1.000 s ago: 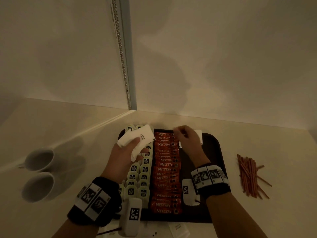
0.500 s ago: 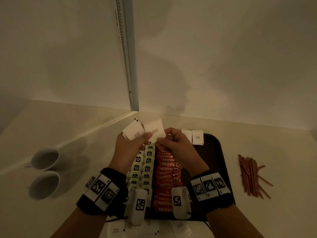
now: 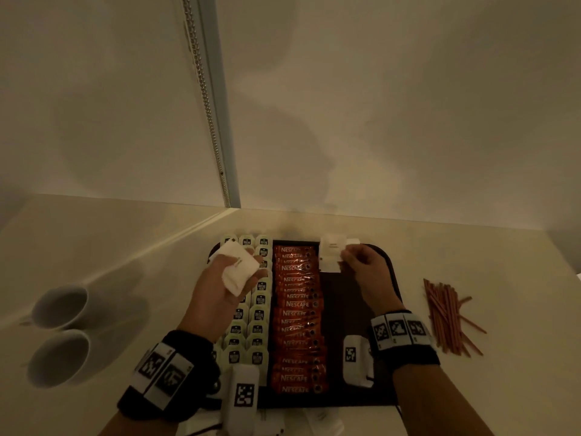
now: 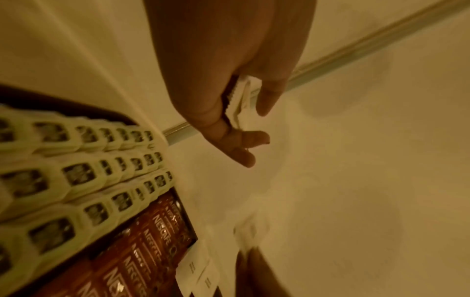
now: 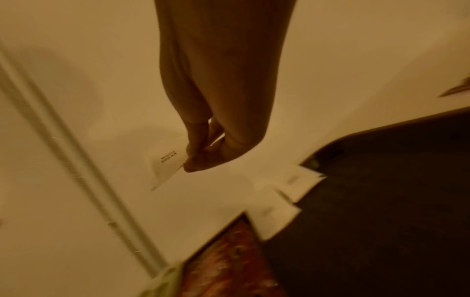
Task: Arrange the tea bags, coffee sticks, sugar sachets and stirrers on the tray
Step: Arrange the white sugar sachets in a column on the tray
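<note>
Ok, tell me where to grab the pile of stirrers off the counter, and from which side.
Take the stirrers around the middle of the bundle, coming down from above with the right hand. They lie flat on the counter right of the tray, mostly parallel and running near to far. A few stray sticks splay out at the right edge, so pinching across the packed middle probably gathers most.

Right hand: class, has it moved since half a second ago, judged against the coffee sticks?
Yes. The right hand has gone rightward off the coffee sticks, carrying a sugar sachet to the sachets at the tray far edge.
</note>
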Tool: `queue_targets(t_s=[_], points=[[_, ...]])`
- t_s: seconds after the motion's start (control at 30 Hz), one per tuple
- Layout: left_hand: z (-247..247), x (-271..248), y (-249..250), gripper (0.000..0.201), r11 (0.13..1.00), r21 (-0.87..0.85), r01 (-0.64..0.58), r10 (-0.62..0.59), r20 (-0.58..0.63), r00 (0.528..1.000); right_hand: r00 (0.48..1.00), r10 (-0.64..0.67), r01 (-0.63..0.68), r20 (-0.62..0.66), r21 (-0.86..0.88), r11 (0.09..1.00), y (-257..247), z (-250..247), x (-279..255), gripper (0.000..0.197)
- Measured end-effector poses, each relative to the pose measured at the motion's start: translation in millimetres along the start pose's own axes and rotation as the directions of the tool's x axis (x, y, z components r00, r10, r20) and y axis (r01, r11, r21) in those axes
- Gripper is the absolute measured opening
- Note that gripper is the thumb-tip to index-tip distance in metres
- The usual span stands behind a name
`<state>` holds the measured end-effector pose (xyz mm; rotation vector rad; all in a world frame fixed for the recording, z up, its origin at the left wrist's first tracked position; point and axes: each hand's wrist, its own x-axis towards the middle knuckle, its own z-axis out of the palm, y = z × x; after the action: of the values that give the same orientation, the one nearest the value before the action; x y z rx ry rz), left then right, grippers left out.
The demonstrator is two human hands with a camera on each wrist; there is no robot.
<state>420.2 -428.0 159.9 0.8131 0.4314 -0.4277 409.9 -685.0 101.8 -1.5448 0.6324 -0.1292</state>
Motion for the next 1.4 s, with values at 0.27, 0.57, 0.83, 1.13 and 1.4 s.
queue_targets(t_s=[0.27, 0.57, 0.83, 1.13, 1.4], points=[[-18, 11, -5, 0.051, 0.985, -0.166, 0.055, -0.061, -0.031, 0.998, 0.97, 0.052, -0.174, -0.238, -0.525, 0.833, 53, -46, 51, 0.021], [-9, 10, -9, 0.046, 0.979, -0.193, 0.056, -0.052, 0.026, 0.998, 0.973, -0.011, -0.137, -0.232, -0.612, 0.779, 50, -38, 57, 0.02], [1, 1, -6, 0.023, 0.998, -0.051, 0.042, -0.039, 0.064, 0.997, 0.974, -0.056, -0.11, -0.218, -0.678, 0.727, 44, -35, 56, 0.014], [9, 0, -7, 0.021, 0.961, 0.245, -0.128, 0.122, 0.037, 0.992, 0.897, -0.143, 0.281, 0.418, -0.289, 0.915, -47, 43, -35, 0.022], [12, -4, -8, 0.04, 0.911, 0.351, -0.218, 0.22, 0.033, 0.975, 0.86, -0.192, 0.249, 0.472, -0.059, 0.967, -53, 68, -66, 0.011]])
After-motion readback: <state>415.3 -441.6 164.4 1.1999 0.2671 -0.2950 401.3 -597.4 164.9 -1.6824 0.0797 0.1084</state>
